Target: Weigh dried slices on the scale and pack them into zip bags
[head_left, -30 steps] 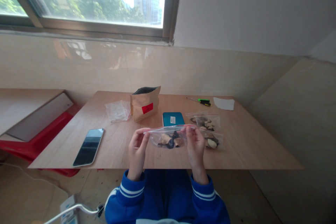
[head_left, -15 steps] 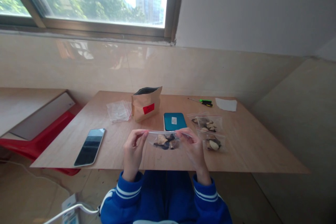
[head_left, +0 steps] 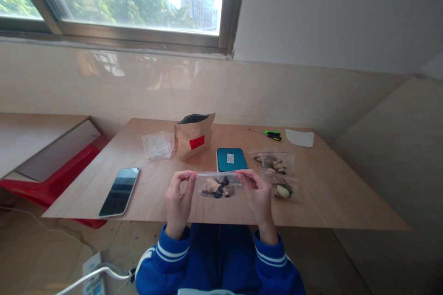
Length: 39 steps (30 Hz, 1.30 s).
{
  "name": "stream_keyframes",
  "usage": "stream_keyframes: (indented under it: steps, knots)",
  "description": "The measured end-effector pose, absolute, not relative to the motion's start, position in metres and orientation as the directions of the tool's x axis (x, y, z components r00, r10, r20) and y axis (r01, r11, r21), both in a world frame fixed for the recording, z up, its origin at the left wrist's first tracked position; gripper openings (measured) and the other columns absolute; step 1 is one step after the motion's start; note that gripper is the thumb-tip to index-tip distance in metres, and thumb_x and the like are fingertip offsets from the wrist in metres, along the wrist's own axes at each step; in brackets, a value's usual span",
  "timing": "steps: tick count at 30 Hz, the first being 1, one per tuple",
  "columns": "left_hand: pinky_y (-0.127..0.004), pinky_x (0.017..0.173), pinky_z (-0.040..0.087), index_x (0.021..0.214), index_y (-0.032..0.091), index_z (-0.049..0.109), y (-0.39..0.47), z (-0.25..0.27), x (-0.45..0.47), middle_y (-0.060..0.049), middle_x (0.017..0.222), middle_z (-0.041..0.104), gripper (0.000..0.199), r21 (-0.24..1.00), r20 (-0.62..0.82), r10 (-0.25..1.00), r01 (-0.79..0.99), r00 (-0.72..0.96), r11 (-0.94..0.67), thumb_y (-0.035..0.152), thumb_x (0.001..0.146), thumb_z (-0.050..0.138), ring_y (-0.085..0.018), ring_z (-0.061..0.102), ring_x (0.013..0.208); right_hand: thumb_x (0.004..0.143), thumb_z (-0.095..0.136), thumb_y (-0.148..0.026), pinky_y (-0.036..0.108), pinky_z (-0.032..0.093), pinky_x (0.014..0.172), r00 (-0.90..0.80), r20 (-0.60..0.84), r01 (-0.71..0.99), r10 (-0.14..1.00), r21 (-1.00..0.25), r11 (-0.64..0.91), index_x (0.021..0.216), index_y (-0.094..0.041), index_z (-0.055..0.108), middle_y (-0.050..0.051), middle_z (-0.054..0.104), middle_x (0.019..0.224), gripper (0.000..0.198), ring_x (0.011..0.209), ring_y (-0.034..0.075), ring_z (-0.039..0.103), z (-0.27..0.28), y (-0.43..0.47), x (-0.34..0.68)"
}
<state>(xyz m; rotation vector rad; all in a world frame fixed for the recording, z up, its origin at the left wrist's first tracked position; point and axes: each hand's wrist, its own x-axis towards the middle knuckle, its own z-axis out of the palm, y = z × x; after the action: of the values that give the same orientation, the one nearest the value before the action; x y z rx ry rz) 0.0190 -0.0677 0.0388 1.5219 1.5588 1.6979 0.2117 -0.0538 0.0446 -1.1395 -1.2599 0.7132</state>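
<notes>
A clear zip bag (head_left: 218, 187) hangs between my hands above the table's front edge, with dark and tan dried pieces inside that look like mushrooms. My left hand (head_left: 180, 198) pinches the bag's top left corner between thumb and forefinger. At the top right, my right hand (head_left: 256, 195) pinches the zip strip the same way. Just beyond the bag lies a teal flat box (head_left: 231, 160) with a white label, perhaps a small scale. Right of my right hand, filled zip bags (head_left: 283, 190) with similar pieces overlap on the table.
A brown paper pouch (head_left: 194, 138) with a red label stands open at the back. Unfilled clear bags (head_left: 158, 145) lie left of it, and a phone (head_left: 120, 192) is nearer. Screwdrivers (head_left: 270, 135) and white paper (head_left: 299, 138) lie at the back right of the table (head_left: 332, 198).
My right hand has slid slightly right along the bag's top edge. Both hands still pinch the bag, and the view has shifted a little.
</notes>
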Motion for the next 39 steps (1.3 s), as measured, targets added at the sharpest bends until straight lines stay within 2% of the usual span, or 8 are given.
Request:
stream_keyframes:
  steps: [3, 10, 12, 14, 18, 23, 33, 39]
  knots:
    - [-0.026, 0.075, 0.049, 0.087, 0.02, 0.062, -0.071, 0.042, 0.023, -0.002, 0.082, 0.064, 0.019, 0.872, 0.46, 0.797, 0.366, -0.391, -0.324, 0.038, 0.088, 0.057, -0.015, 0.062, 0.08, 0.082, 0.067, -0.038, 0.031, 0.055, 0.074, 0.263, 0.41, 0.18, 0.873, -0.91, 0.373, 0.079, -0.02, 0.07, 0.004, 0.072, 0.08, 0.018, 0.078, 0.019, 0.068, 0.047, -0.054, 0.209]
    - [-0.023, 0.067, 0.05, 0.086, 0.018, 0.064, -0.07, 0.045, 0.031, -0.002, 0.08, 0.066, 0.024, 0.957, 0.284, 0.93, 0.004, -0.234, -0.291, 0.042, 0.085, 0.061, -0.014, 0.063, 0.074, 0.081, 0.067, -0.044, 0.029, 0.056, 0.071, 0.222, 0.311, 0.005, 0.924, -0.948, 0.318, 0.095, -0.02, 0.069, 0.004, 0.07, 0.088, 0.028, 0.078, 0.017, 0.068, 0.049, -0.054, 0.206]
    - [-0.023, 0.065, 0.05, 0.083, 0.018, 0.065, -0.068, 0.043, 0.033, -0.002, 0.076, 0.066, 0.024, 0.961, 0.264, 0.926, -0.011, -0.27, -0.277, 0.042, 0.083, 0.063, -0.014, 0.063, 0.071, 0.078, 0.07, -0.044, 0.028, 0.057, 0.071, 0.099, 0.27, -0.025, 0.958, -0.961, 0.274, 0.106, -0.022, 0.069, 0.005, 0.07, 0.096, 0.035, 0.082, 0.018, 0.068, 0.047, -0.054, 0.207]
    - [-0.023, 0.064, 0.05, 0.082, 0.017, 0.065, -0.067, 0.041, 0.034, -0.002, 0.076, 0.067, 0.025, 0.962, 0.259, 0.918, -0.007, -0.299, -0.274, 0.042, 0.083, 0.064, -0.015, 0.064, 0.071, 0.078, 0.072, -0.041, 0.028, 0.056, 0.072, 0.029, 0.265, -0.018, 0.964, -0.964, 0.266, 0.101, -0.022, 0.071, 0.005, 0.07, 0.094, 0.03, 0.083, 0.018, 0.068, 0.046, -0.054, 0.207]
    - [-0.025, 0.067, 0.051, 0.085, 0.017, 0.068, -0.069, 0.04, 0.03, -0.003, 0.08, 0.069, 0.027, 0.962, 0.269, 0.918, 0.033, -0.293, -0.272, 0.044, 0.082, 0.064, -0.016, 0.064, 0.074, 0.081, 0.069, -0.037, 0.028, 0.055, 0.073, 0.08, 0.337, 0.039, 0.938, -0.941, 0.335, 0.077, -0.02, 0.069, 0.002, 0.067, 0.078, 0.017, 0.077, 0.017, 0.066, 0.047, -0.054, 0.204]
    - [-0.024, 0.066, 0.05, 0.085, 0.017, 0.069, -0.072, 0.04, 0.023, -0.003, 0.082, 0.068, 0.024, 0.964, 0.264, 0.939, 0.025, -0.221, -0.265, 0.04, 0.08, 0.068, -0.016, 0.064, 0.075, 0.083, 0.066, -0.035, 0.03, 0.054, 0.074, 0.094, 0.371, 0.064, 0.924, -0.928, 0.366, 0.076, -0.02, 0.068, 0.001, 0.067, 0.076, 0.016, 0.076, 0.017, 0.064, 0.049, -0.055, 0.2]
    - [-0.022, 0.066, 0.048, 0.083, 0.018, 0.068, -0.077, 0.043, 0.025, -0.001, 0.078, 0.066, 0.017, 0.95, 0.313, 0.908, 0.118, -0.279, -0.291, 0.035, 0.081, 0.068, -0.014, 0.062, 0.073, 0.081, 0.068, -0.031, 0.028, 0.05, 0.071, 0.145, 0.364, 0.015, 0.92, -0.931, 0.366, 0.071, -0.021, 0.065, -0.001, 0.063, 0.073, 0.015, 0.074, 0.015, 0.061, 0.044, -0.057, 0.199]
    - [-0.024, 0.065, 0.049, 0.079, 0.018, 0.067, -0.076, 0.041, 0.029, -0.002, 0.079, 0.065, 0.021, 0.951, 0.271, 0.936, -0.087, -0.226, -0.296, 0.038, 0.082, 0.066, -0.014, 0.062, 0.073, 0.082, 0.066, -0.041, 0.026, 0.051, 0.068, -0.048, 0.226, -0.125, 0.973, -0.968, 0.219, 0.085, -0.021, 0.066, 0.001, 0.065, 0.083, 0.021, 0.074, 0.015, 0.062, 0.047, -0.06, 0.2]
